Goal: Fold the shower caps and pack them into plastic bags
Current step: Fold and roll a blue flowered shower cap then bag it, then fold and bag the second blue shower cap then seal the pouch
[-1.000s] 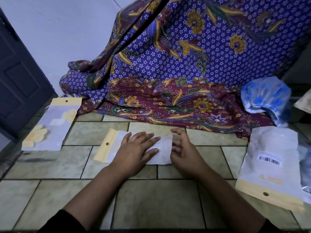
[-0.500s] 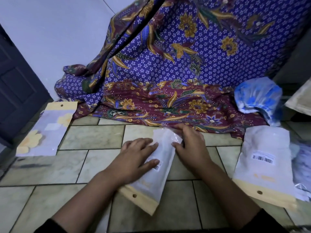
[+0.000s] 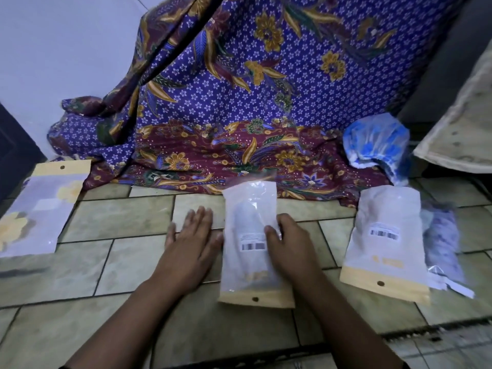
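A white plastic bag point(image 3: 249, 230) with a yellow header strip and a barcode label lies upright on the tiled floor, header toward me. My right hand point(image 3: 290, 246) holds its right edge, thumb on top near the barcode. Just left of the bag, my left hand point(image 3: 191, 241) lies flat on the tiles with straight fingers. A second filled bag point(image 3: 386, 235) lies to the right. A blue patterned shower cap point(image 3: 378, 142) sits loose at the back right. A third bag point(image 3: 40, 209) with a yellow flower print lies at the far left.
A purple and maroon batik cloth point(image 3: 239, 115) hangs and spreads across the back. Crumpled clear plastic point(image 3: 442, 243) lies right of the second bag. A dark door point(image 3: 13, 155) is at the left, a beige mat edge point(image 3: 466, 115) at the far right.
The bag has been turned from lying sideways to standing lengthwise, header toward me. My left hand came off it onto the floor; my right hand moved to its right edge.
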